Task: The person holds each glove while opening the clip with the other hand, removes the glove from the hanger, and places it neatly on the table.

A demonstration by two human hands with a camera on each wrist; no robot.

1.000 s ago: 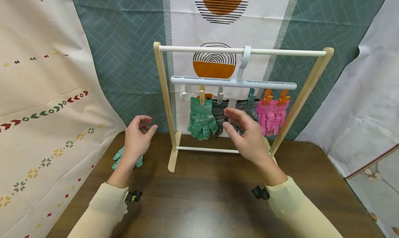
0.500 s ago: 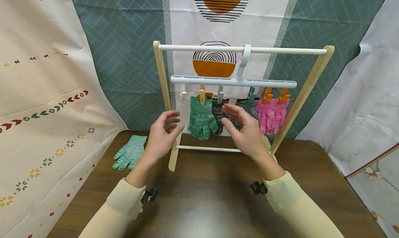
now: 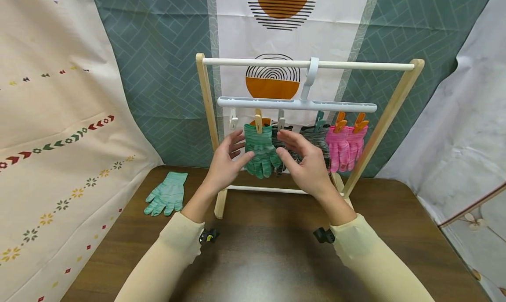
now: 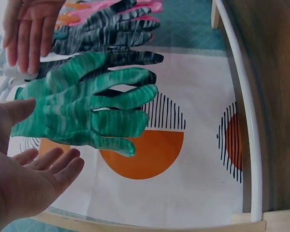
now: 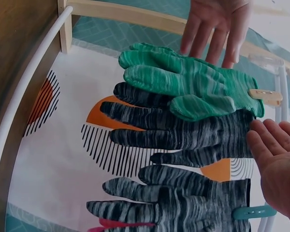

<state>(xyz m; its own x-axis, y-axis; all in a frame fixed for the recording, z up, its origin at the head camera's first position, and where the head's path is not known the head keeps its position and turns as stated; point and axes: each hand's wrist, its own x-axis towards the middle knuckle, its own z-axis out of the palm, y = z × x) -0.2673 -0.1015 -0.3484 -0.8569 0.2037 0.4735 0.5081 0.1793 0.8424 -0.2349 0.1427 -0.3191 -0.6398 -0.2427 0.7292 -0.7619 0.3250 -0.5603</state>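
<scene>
A green striped glove (image 3: 258,148) hangs from the pale hanger (image 3: 272,103) by a wooden clothespin (image 3: 258,124). My left hand (image 3: 225,166) is at the glove's left edge with loosely bent fingers, holding nothing. On its other side, my right hand (image 3: 306,166) is raised in front of two dark striped gloves (image 5: 188,130), fingers relaxed and thumb apart. The left wrist view shows the green glove (image 4: 92,108) between both hands. Farther right on the hanger are pink gloves (image 3: 337,148) under orange clothespins (image 3: 340,122).
The hanger hooks over the top bar of a wooden rack (image 3: 205,95) on the brown table (image 3: 257,245). Another green glove (image 3: 168,194) lies flat at the left. A white clothespin (image 3: 233,119) hangs at the hanger's left end. Patterned cloths (image 3: 158,52) surround the table.
My left hand has moved right, from above the glove on the table to beside the hanging green glove. My right hand has barely shifted.
</scene>
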